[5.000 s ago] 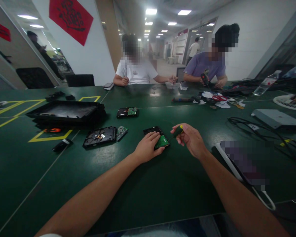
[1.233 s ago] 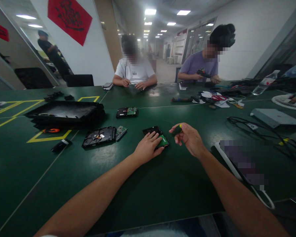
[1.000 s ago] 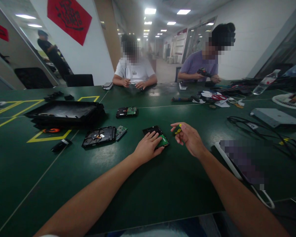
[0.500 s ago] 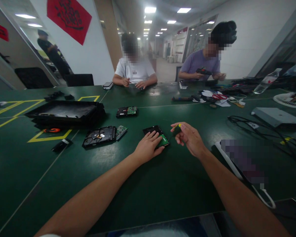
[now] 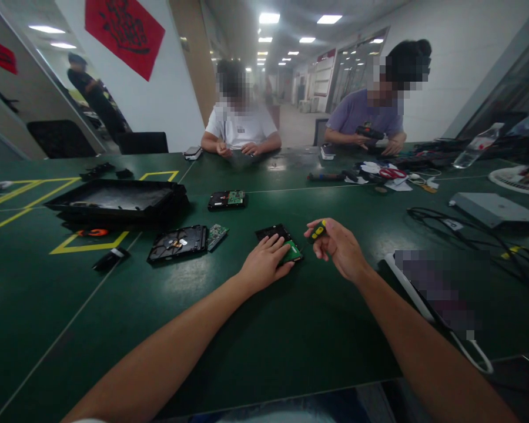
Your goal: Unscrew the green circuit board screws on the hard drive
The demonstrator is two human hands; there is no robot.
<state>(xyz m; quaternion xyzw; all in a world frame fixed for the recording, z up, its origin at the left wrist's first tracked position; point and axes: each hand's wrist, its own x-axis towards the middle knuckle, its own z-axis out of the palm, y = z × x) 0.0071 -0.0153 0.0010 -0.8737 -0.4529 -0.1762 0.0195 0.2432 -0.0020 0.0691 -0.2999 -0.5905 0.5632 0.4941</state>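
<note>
A black hard drive (image 5: 267, 231) with a green circuit board (image 5: 293, 251) lies on the table in front of me. My left hand (image 5: 268, 258) rests flat across it, fingers spread over the top and thumb stretched out by the near edge. In my right hand (image 5: 335, 244), just to the right of the drive, is a screwdriver (image 5: 318, 231) with a dark green and yellow handle, pinched between thumb and fingers. Its shaft is thin and hard to make out, slanting down toward the drive's right side; whether the tip touches a screw I cannot tell.
To the left lie another hard drive (image 5: 178, 243), a loose circuit board (image 5: 217, 236) and black trays (image 5: 119, 197). Farther off is a third drive (image 5: 227, 200). A phone (image 5: 436, 288), cables (image 5: 458, 226) and a grey box (image 5: 498, 210) lie right. Two people sit opposite.
The screwdriver handle has turned in my right fingers, showing more yellow. My left hand has stayed on the drive. The person at the right has lowered the tool they hold.
</note>
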